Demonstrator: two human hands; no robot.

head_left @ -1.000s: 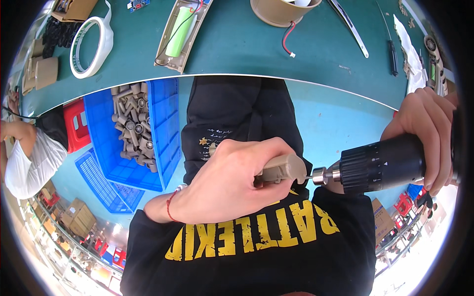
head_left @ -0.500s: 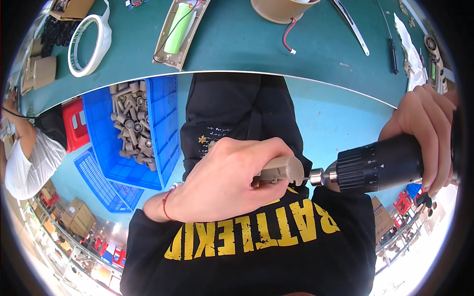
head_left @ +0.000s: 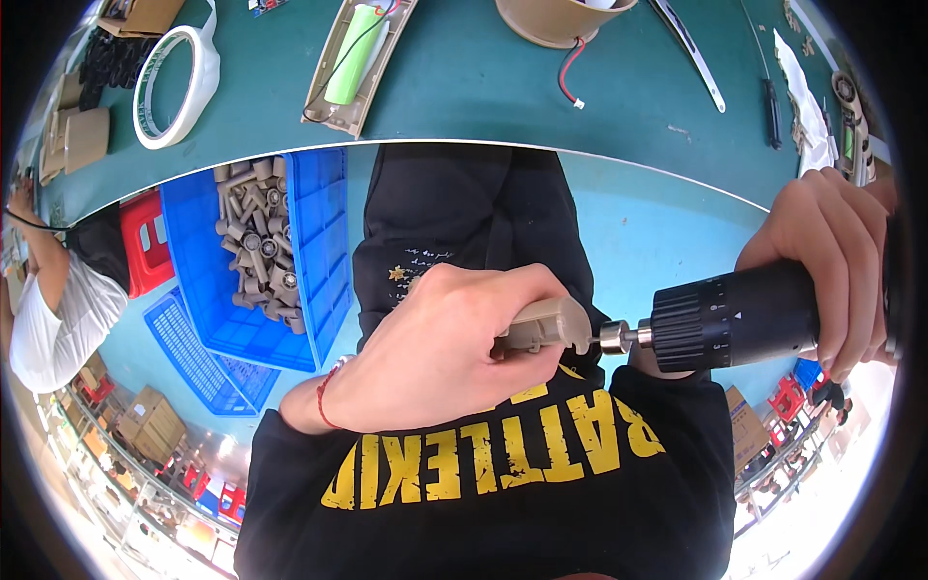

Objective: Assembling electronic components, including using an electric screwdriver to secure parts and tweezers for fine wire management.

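Over my lap, my left hand (head_left: 454, 353) is closed around a beige plastic housing (head_left: 553, 324), whose rounded end sticks out to the right between thumb and fingers. My right hand (head_left: 831, 261) grips a black power screwdriver (head_left: 735, 319) at the right, lying roughly level. Its silver chuck and bit (head_left: 619, 336) point left and reach the open end of the housing. Whether a screw sits at the bit's tip is too small to tell. The rear of the screwdriver is lost in the dark rim of the picture.
A blue crate (head_left: 324, 261) of beige plastic parts stands left of my legs. On the green table (head_left: 464, 87) are a white tape roll (head_left: 155, 126), a beige shell with a green battery (head_left: 354, 68), a round beige housing (head_left: 551, 34) and a screwdriver (head_left: 771, 111). Another person (head_left: 68, 319) sits far left.
The power screwdriver has shifted slightly left and up, its bit still at the housing. The housing has tilted a little in my left hand.
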